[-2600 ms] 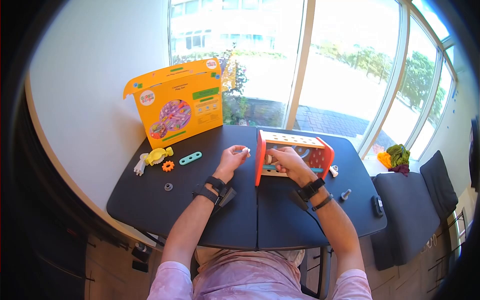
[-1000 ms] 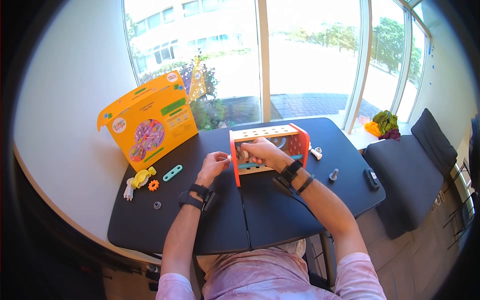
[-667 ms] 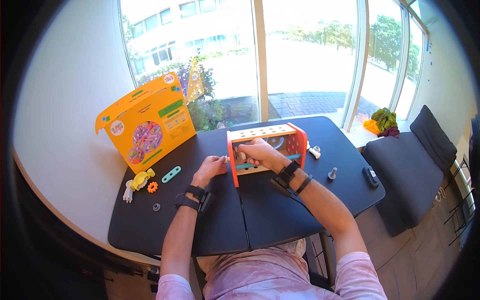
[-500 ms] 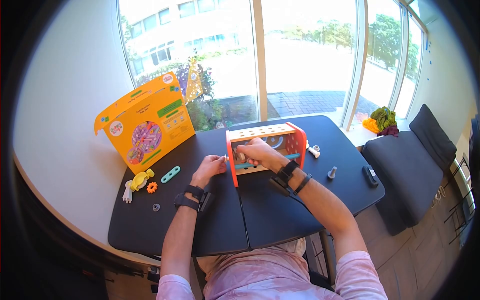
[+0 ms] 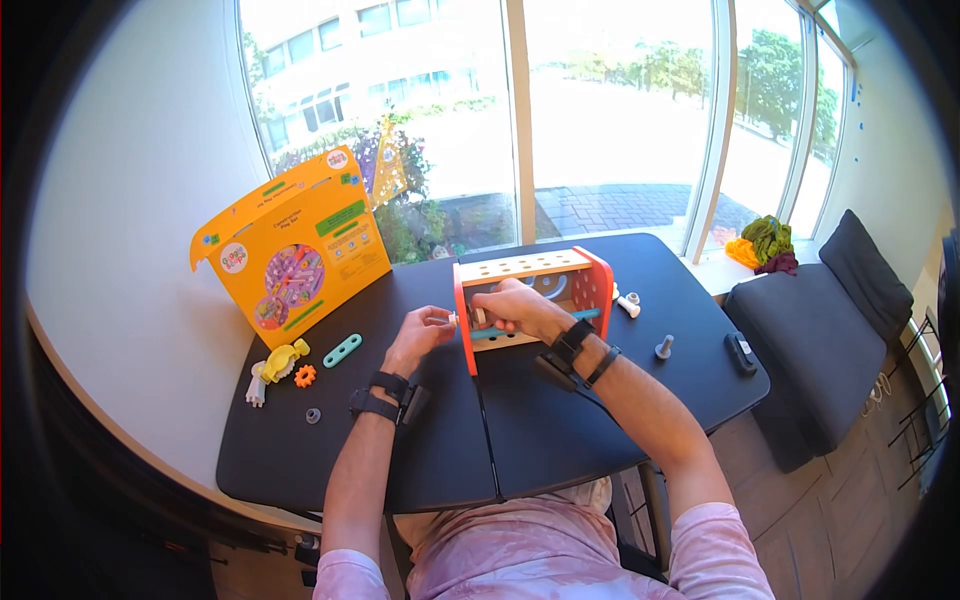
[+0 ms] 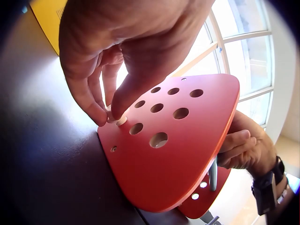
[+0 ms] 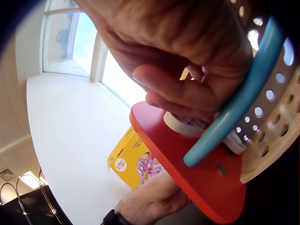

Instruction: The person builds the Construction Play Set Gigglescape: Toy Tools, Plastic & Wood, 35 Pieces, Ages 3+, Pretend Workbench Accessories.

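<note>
— What do we see from the left?
— A white piece (image 5: 257, 388) and a yellow piece (image 5: 284, 358) lying together. Behind them, the yellow box (image 5: 292, 245) stands on the black surface (image 5: 430, 440). Next come an orange gear (image 5: 299, 377), a grey nut (image 5: 313, 417) nearer us, and a teal strip (image 5: 337, 353).
— And in the middle?
— We see the left hand (image 5: 419, 338) pinching a white peg (image 5: 453, 320) at the outer face of the red panel (image 6: 168, 126). Inside the holed frame (image 5: 528, 264), the right hand (image 5: 525, 308) is curled on a pale round piece (image 5: 479, 317) near that panel's inner face. The hands are apart, the panel between them.
— Farther right?
— We have a white bolt (image 5: 627, 306) near the frame, an upright grey bolt (image 5: 664, 346), then a black device (image 5: 741, 354).
</note>
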Tool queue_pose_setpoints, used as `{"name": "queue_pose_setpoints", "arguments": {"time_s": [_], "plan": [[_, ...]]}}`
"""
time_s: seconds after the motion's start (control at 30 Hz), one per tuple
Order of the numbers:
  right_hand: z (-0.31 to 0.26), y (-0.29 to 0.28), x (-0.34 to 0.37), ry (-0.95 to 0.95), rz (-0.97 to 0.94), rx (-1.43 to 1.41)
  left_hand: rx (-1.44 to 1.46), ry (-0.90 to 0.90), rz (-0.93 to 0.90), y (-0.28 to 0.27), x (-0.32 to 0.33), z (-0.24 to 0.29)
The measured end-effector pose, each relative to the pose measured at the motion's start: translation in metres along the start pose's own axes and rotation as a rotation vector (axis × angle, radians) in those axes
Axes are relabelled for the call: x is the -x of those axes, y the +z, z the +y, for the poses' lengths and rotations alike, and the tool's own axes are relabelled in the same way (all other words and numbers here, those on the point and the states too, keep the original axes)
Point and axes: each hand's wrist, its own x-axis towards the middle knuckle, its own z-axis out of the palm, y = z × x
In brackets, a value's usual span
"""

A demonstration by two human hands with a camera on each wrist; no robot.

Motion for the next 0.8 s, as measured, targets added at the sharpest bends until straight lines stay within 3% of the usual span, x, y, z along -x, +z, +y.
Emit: {"name": "queue_pose_setpoints", "arguments": {"time_s": [0.13, 0.53, 0.63, 0.8], "plan": [[-0.001, -0.001, 0.001, 0.004, -0.012, -0.007, -0.008, 0.048, 0.009, 0.001, 0.004, 0.002], [0.012, -0.002, -0.015, 0.007, -0.005, 0.044, -0.012, -0.145, 0.025, -0.003, -0.007, -0.007], [0.012, -0.002, -0.015, 0.010, -0.007, 0.051, 0.063, 0.000, 0.007, -0.002, -0.006, -0.008], [0.012, -0.001, -0.013, 0.002, 0.011, 0.031, 0.088, 0.090, -0.043, -0.004, 0.000, -0.003]]}}
